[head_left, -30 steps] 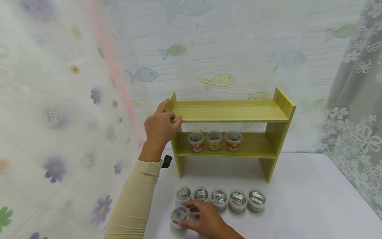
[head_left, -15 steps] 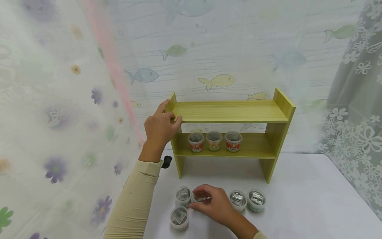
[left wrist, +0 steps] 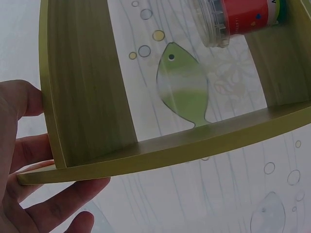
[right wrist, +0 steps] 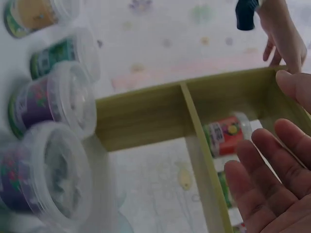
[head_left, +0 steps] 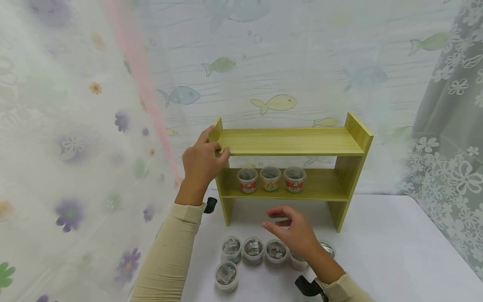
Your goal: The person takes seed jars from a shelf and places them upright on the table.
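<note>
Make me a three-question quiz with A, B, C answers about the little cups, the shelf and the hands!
1. Where is the left hand?
A. on the table
B. gripping the shelf at its left end
C. inside a cup

2. How many cups stand on the lower board?
A. three
B. one
C. six

3. What does the right hand hold?
A. a cup
B. a lid
C. nothing

Answers: 1 B, its fingers wrap the top board's corner. 2 A, three stand side by side. 3 C, its fingers are loose above the table's row of cups.

Hidden bits
Your right hand [head_left: 296, 235] covers most of two cups [head_left: 299, 262] nearest the table's front edge; their labels are unreadable, contents blurred.
</note>
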The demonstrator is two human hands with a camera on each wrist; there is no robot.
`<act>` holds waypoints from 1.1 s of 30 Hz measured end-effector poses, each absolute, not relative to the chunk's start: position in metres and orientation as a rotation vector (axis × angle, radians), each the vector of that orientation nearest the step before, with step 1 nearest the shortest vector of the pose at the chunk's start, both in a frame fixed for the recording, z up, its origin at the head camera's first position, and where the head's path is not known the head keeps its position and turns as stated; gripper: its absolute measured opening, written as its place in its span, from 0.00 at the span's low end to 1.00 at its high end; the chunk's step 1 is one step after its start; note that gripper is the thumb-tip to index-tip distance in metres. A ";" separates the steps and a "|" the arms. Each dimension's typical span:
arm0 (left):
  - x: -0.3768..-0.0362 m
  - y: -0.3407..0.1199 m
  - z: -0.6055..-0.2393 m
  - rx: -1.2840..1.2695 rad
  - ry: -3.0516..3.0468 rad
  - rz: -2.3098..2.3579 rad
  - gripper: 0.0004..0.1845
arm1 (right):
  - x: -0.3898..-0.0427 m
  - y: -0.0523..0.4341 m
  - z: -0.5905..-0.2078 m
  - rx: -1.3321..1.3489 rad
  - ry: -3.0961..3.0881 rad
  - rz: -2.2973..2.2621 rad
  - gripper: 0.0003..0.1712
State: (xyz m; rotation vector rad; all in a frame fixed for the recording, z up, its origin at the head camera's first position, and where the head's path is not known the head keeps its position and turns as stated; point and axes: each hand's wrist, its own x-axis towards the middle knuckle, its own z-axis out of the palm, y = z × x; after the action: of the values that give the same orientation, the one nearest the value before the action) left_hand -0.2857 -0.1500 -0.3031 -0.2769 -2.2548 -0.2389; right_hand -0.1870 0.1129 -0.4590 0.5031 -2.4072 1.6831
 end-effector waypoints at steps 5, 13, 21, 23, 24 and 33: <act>-0.286 -0.152 -0.304 -0.272 -2.241 -0.245 0.13 | -0.198 0.124 -0.455 0.552 -2.324 1.660 0.20; -0.286 -0.151 -0.303 -0.281 -2.229 -0.242 0.12 | -0.214 0.141 -0.447 0.512 -2.264 1.532 0.22; -0.285 -0.150 -0.305 -0.267 -2.260 -0.248 0.14 | -0.230 0.158 -0.446 0.413 -2.208 1.277 0.20; -0.285 -0.150 -0.305 -0.266 -2.257 -0.247 0.15 | -0.233 0.160 -0.445 0.380 -2.198 1.262 0.22; -0.285 -0.150 -0.305 -0.266 -2.254 -0.246 0.15 | -0.234 0.162 -0.444 0.356 -2.198 1.257 0.23; -0.285 -0.149 -0.304 -0.273 -2.242 -0.235 0.14 | -0.256 0.176 -0.447 0.117 -2.206 1.323 0.43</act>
State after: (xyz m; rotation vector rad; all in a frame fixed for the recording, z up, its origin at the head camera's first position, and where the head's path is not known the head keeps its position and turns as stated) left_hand -0.2852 -0.1492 -0.3043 -0.2726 -2.2423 -0.2347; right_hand -0.2564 0.1756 -0.4465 0.1171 -2.2056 1.3227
